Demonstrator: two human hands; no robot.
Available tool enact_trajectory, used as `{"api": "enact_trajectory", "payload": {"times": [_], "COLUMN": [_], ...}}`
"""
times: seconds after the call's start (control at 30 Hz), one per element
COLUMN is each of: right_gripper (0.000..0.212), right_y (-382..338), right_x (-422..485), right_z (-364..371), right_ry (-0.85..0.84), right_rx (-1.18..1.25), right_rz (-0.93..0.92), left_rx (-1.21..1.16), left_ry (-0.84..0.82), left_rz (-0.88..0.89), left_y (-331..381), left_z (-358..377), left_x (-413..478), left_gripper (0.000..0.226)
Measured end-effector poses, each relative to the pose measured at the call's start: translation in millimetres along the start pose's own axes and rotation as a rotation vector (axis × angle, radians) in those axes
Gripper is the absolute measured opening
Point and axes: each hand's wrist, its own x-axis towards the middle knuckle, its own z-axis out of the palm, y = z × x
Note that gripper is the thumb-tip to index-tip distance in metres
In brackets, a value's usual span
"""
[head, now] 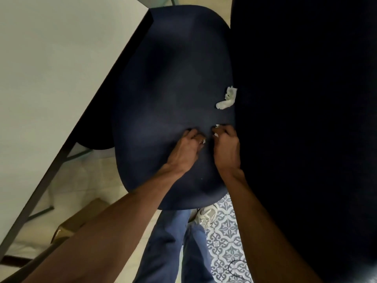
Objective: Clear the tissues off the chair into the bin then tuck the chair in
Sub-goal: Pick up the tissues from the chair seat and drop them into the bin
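Note:
The dark blue chair seat [167,94] fills the middle of the view, and its dark backrest [306,119] rises at the right. One crumpled white tissue [226,99] lies on the seat against the backrest. My right hand [226,148] is just below it with its fingers curled round another tissue [217,126], of which only white bits peek out at the fingertips and thumb. My left hand [187,148] rests on the seat beside it, fingers curled, and pinches a small white and reddish scrap [202,142] by the thumb. No bin is in view.
A white table [51,78] with a dark edge and metal legs runs along the left, close to the seat. A cardboard box [79,219] sits on the floor under it. My jeans and a white shoe [206,217] stand on patterned tiles [226,242] below the seat.

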Motion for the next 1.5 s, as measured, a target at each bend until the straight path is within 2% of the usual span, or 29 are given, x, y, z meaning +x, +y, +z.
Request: {"api": "enact_trajectory", "payload": {"times": [0.2, 0.3, 0.43, 0.5, 0.6, 0.73, 0.83, 0.93, 1.0, 1.1, 1.2, 1.4, 1.5], "right_gripper": [0.026, 0.03, 0.02, 0.022, 0.029, 0.038, 0.03, 0.038, 0.043, 0.037, 0.026, 0.026, 0.023], "right_y": [-12, -24, -36, -45, -55, -56, -59, -54, -47, -32, -30, -35, -43], "right_x": [-29, -38, -41, -35, -25, -10, 6, 33, 56, 77, 58, 1, -28], "right_z": [-15, -28, -37, -39, -42, -56, -64, -63, -56, -36, -24, -8, -14], "right_ry": [-0.013, -0.012, 0.09, 0.103, 0.03, -0.119, 0.039, 0.172, 0.124, 0.017, -0.032, -0.059, -0.064], "right_rx": [0.075, 0.271, 0.393, 0.431, 0.455, 0.53, 0.316, 0.0, -0.039, -0.093, -0.14, -0.101, -0.005], "right_rz": [0.145, 0.259, 0.224, 0.216, 0.182, 0.172, 0.078, 0.004, 0.015, 0.02, -0.031, -0.034, -0.022], "left_rx": [-0.378, -0.547, -0.848, -0.908, -0.881, -0.818, -0.733, -0.699, -0.671, -0.64, -0.609, -0.577, -0.536], "left_ry": [-0.016, -0.068, -0.113, -0.157, -0.184, -0.128, -0.097, -0.046, -0.023, 0.006, 0.033, 0.135, 0.189], "left_rz": [-0.21, -0.35, -0.475, -0.487, -0.471, -0.447, -0.436, -0.448, -0.439, -0.459, -0.469, -0.537, -0.543], "left_y": [4, 6, 18, 25, 32, 24, 18, 12, 6, -1, -8, -19, -17], "left_z": [-24, -32, -43, -45, -48, -55, -57, -58, -60, -64, -67, -67, -69], "left_x": [4, 8, 13, 17, 21, 27, 26, 19, 11, -2, -19, -58, -84], "left_gripper": [0.03, 0.029, 0.024, 0.03, 0.041, 0.026, 0.024, 0.022, 0.022, 0.03, 0.034, 0.036, 0.039]}}
